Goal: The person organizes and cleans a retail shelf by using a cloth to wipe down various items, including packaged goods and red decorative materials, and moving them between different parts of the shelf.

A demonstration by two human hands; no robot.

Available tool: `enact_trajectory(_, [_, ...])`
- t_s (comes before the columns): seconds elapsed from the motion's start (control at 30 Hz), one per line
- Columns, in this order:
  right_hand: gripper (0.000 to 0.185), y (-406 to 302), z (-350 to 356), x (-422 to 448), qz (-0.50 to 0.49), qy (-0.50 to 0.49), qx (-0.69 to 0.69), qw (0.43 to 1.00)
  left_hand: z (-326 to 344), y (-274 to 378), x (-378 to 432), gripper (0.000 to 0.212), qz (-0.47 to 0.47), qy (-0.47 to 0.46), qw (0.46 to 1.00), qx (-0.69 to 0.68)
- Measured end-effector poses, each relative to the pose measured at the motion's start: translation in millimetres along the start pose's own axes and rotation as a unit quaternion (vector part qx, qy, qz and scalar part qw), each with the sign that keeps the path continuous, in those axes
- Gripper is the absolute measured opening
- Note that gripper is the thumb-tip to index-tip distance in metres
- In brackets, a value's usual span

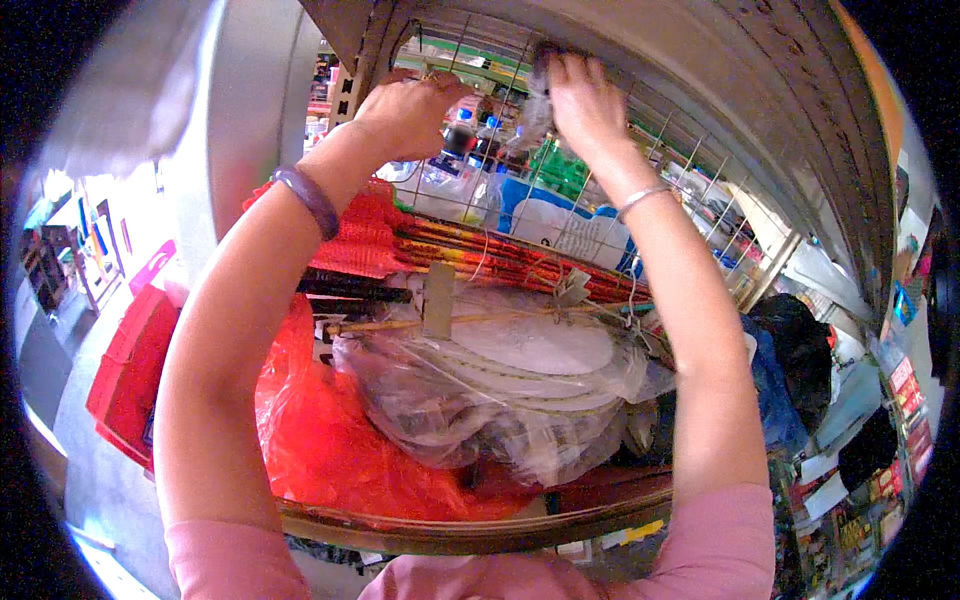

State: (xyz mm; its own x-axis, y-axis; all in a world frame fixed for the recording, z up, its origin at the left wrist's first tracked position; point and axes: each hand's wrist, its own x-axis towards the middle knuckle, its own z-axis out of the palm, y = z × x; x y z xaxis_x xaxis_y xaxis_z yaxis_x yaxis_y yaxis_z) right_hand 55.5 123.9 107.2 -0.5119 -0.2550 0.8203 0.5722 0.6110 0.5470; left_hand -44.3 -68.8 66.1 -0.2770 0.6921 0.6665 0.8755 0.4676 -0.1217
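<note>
My left hand (416, 109) is raised in front of a wire grid panel at the back of a shelf, with its fingers curled. Whether it grips anything is hard to tell. Higher up, just below the upper shelf, my right hand (589, 97) holds a blurred piece of clear plastic (536, 105) that hangs beside the fingers. A small dark thing shows at its fingertips, too blurred to name. Behind the grid stand dark drink bottles (489, 142) with blue caps and green bottles (559, 166). Below my hands lie long red-and-yellow printed bundles (517, 262).
Clear plastic wrap (480, 420) covers round white flat items (536, 341) on the shelf. A red plastic bag (322, 435) and red mesh (360, 240) lie to the left. The shelf's front edge (480, 531), a pale post (251, 112) and the upper shelf (690, 52) surround my arms.
</note>
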Motion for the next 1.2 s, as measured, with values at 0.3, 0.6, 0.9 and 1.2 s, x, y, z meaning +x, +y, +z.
enact_trajectory(0.3, [0.032,0,13,7,-0.030,0.101,0.147,0.983,1,9,8,0.056,-0.013,-0.031,0.999,-0.002])
enact_trajectory(0.6, [0.037,-20,15,21,0.062,-0.019,0.222,0.973,3,6,5,0.058,-0.005,-0.014,1.000,-0.006])
enact_trajectory(0.9, [0.029,-5,9,17,0.006,0.034,0.133,0.990,13,-6,5,0.057,0.000,0.027,1.000,-0.015])
enact_trajectory(1.2, [0.030,-7,-22,13,-0.073,0.010,0.072,0.995,0,-4,-6,0.052,-0.017,-0.001,0.999,-0.036])
